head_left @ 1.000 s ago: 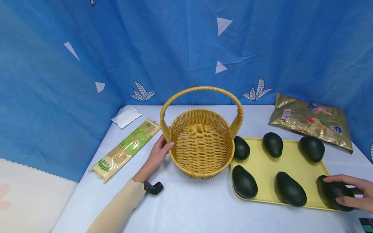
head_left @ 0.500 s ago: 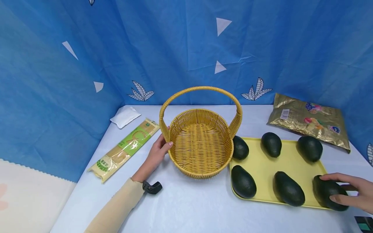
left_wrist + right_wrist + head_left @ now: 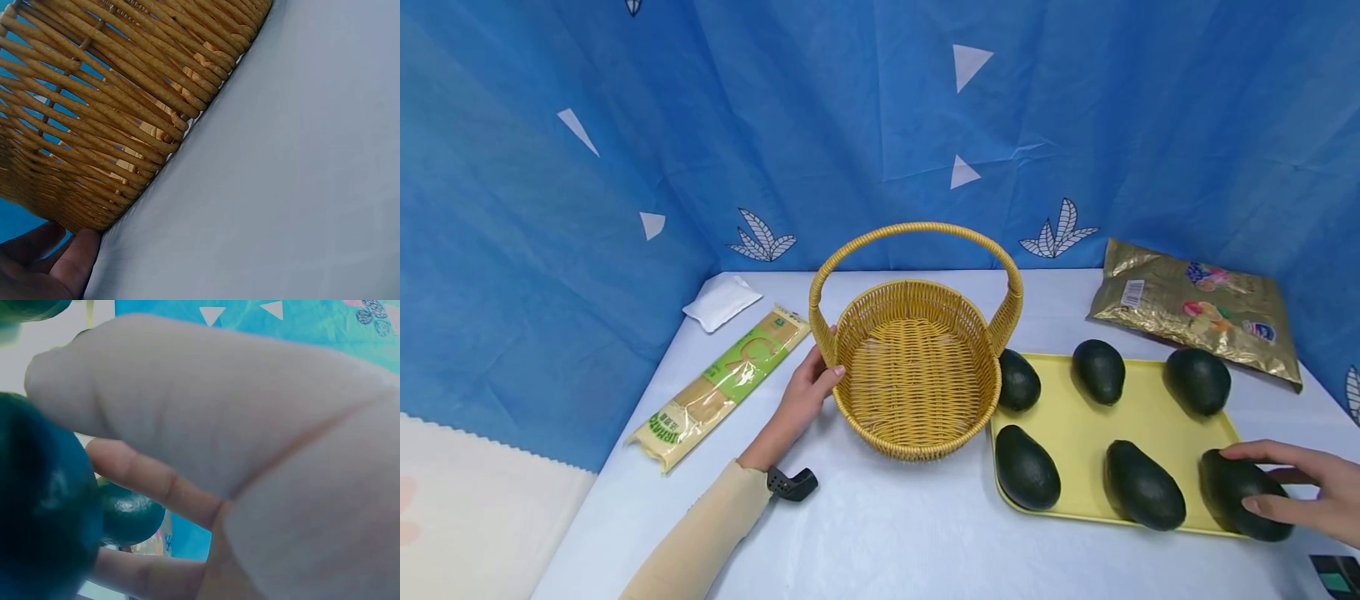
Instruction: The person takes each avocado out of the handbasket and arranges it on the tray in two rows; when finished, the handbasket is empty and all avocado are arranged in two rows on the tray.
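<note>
A round yellow wicker basket [image 3: 917,383] with a tall arched handle stands upright, nothing inside it. My left hand [image 3: 808,387] holds its left side where the handle meets the rim, thumb at the rim and fingers behind the wall; the left wrist view shows fingertips [image 3: 78,256] against the weave. On the yellow tray [image 3: 1090,417] lie several dark green avocados. At its front right corner my right hand [image 3: 1311,492] grips one avocado [image 3: 1232,496] between thumb and fingers. That avocado fills the left edge of the right wrist view, partly hidden by the hand.
Left of the basket lie a long noodle packet [image 3: 726,387] and a small white pouch [image 3: 722,302]. Behind the tray is a gold snack bag [image 3: 1198,308]. A blue curtain [image 3: 880,125] closes off the back. A dark object [image 3: 1333,575] lies at front right.
My right hand and the avocado in it shift slightly left over the tray. The left hand stays on the basket, which has not moved; the head view shifts a little.
</note>
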`<action>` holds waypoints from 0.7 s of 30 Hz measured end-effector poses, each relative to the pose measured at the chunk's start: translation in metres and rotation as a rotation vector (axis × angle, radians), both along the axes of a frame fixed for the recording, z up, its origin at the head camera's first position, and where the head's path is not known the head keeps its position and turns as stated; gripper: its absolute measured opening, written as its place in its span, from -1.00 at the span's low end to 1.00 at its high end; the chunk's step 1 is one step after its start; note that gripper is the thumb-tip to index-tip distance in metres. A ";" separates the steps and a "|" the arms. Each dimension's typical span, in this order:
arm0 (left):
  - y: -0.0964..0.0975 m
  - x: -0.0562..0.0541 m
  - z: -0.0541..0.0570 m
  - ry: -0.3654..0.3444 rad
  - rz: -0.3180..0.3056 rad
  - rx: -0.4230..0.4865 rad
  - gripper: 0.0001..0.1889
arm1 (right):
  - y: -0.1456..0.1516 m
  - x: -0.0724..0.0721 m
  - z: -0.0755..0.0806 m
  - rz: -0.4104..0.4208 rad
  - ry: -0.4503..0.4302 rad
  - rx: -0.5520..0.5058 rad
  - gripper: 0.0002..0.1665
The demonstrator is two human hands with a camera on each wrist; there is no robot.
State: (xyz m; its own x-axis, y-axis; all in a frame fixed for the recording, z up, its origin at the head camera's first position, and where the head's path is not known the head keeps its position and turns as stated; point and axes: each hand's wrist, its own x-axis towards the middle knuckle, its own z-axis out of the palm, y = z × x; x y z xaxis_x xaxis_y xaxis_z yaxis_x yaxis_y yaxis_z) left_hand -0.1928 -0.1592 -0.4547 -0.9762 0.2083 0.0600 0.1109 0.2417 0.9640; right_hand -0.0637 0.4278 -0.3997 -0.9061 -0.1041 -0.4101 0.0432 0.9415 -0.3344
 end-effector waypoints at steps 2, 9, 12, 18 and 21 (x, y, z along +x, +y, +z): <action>0.000 0.000 -0.001 -0.006 0.000 -0.001 -0.30 | -0.001 0.000 0.002 -0.003 -0.001 0.000 -0.27; -0.001 0.000 0.000 -0.002 -0.001 -0.003 -0.30 | -0.008 -0.002 0.002 -0.006 -0.046 0.015 -0.27; -0.001 0.000 0.001 0.001 -0.004 -0.001 -0.30 | -0.004 -0.002 -0.004 -0.016 -0.034 0.037 -0.25; -0.002 -0.001 -0.001 0.015 -0.008 0.000 -0.29 | 0.004 -0.001 -0.009 -0.034 0.038 0.044 -0.28; -0.002 -0.001 -0.001 0.011 -0.006 0.001 -0.29 | 0.002 0.001 -0.006 -0.062 0.058 0.022 -0.33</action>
